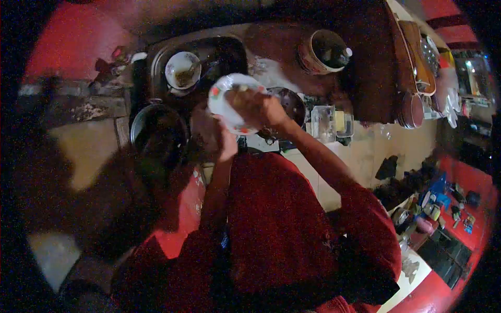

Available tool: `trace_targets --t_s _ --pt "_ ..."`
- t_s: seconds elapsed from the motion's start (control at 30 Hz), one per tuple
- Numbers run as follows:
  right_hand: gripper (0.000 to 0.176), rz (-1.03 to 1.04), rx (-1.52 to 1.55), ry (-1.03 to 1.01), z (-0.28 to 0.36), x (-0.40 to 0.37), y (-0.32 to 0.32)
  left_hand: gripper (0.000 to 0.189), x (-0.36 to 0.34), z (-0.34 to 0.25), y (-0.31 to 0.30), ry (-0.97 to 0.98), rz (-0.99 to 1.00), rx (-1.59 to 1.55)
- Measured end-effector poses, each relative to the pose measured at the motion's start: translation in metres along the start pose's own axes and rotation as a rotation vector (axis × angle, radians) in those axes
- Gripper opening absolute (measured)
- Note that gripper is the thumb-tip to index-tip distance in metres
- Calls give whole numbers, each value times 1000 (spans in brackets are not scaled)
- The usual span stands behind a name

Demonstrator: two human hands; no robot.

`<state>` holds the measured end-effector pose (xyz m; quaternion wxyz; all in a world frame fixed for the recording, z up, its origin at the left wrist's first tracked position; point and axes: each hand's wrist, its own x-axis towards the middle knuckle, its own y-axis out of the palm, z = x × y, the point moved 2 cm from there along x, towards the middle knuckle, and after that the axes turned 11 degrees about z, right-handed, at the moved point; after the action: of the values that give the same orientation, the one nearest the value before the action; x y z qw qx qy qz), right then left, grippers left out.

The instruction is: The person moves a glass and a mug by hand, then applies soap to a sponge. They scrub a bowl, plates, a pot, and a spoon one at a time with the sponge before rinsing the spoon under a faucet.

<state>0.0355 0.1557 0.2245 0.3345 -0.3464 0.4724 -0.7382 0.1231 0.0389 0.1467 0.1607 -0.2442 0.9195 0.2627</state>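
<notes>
The plate [219, 104] is held tilted above the sink [156, 57], probably so it drips there. The left hand [226, 143] clasps its lower edge from beneath, and the right hand [254, 107] lies curled across its face (holding something? I cannot tell)

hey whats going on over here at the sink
A person in a red top holds a white plate with red markings over the sink. The left hand grips its lower edge, and the right hand lies across its face. A bowl with a spoon in it sits in the sink, and a dark pot is close by.
</notes>
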Motion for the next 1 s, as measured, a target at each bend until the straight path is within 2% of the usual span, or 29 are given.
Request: trace_targets --t_s 0.03,0.07,0.1,0.13,0.17,0.2,0.23,0.27,0.4,0.43,0.47,0.53,0.57,0.6,0.63,0.67,0.7,0.73,0.77,0.8,0.83,0.87,0.93,0.97,1.0 --pt "31 96 -25 102 2 13 -25 55 1 17 3 53 -1 96" --pt "31 89 -23 90 -5 3 1 53 -2 36 3 96 -5 196" --pt "32 143 224 123 -21 -14 52 51 -4 50 3 135 -8 297" --pt "34 192 463 152 -14 -5 44 49 -4 47 9 182 -7 396" --pt "36 8 577 -80 2 -16 26 48 -10 42 4 204 125 149" --pt "36 -56 505 -120 3 -26 25 47 -20 29 4 218 259 -97" --pt "36 80 352 -78 -9 -35 19 44 -15 27 6 105 11 -72" --pt "36 220 202 -31 -18 -42 14 44 -17 25 8 59 -10 -57" --pt "31 240 451 87 -38 -40 64 44 -19 52 16 158 22 279" --pt "32 203 539 -29 -22 -44 55 44 -15 50 14 165 44 242" --pt "33 359 565 106 0 -47 21 44 -15 44 10 155 79 151" --pt "36 98 155 -104 -2 -58 -20 44 -19 28 9 98 122 1" --pt "44 47 49 196 -18 -61 -8 44 -20 28 10 92 126 22" --pt "52 49 -163 207 -22 -57 -8 44 -18 32 13 116 135 104" --pt "58 122 168 198 -23 -56 -2 44 -12 41 13 160 139 192" --pt "62 356 374 495 -21 -50 14 44 -2 44 13 198 157 224" --pt "68 221 470 210 -13 -54 29 44 12 40 9 171 225 134" --pt "70 370 492 245 11 -52 0 45 28 22 9 -163 308 -131" --pt "66 380 359 150 18 -56 -3 53 23 -6 -3 -178 458 103" --pt "63 398 224 58 22 -59 -6 60 4 -34 17 -272 368 -105" --pt "56 197 135 21 25 -64 -11 64 -4 -45 22 -300 385 -201" --pt "50 111 210 129 24 -65 -19 64 -24 -62 40 -269 349 -207" --pt "48 117 500 259 15 -48 -46 62 11 -4 -13 -323 286 -411" --pt "45 -119 780 213 12 -39 -69 62 2 -4 0 -318 292 -409" --pt "44 -356 1056 155 3 -30 -88 57 -15 -6 26 -221 389 -442"
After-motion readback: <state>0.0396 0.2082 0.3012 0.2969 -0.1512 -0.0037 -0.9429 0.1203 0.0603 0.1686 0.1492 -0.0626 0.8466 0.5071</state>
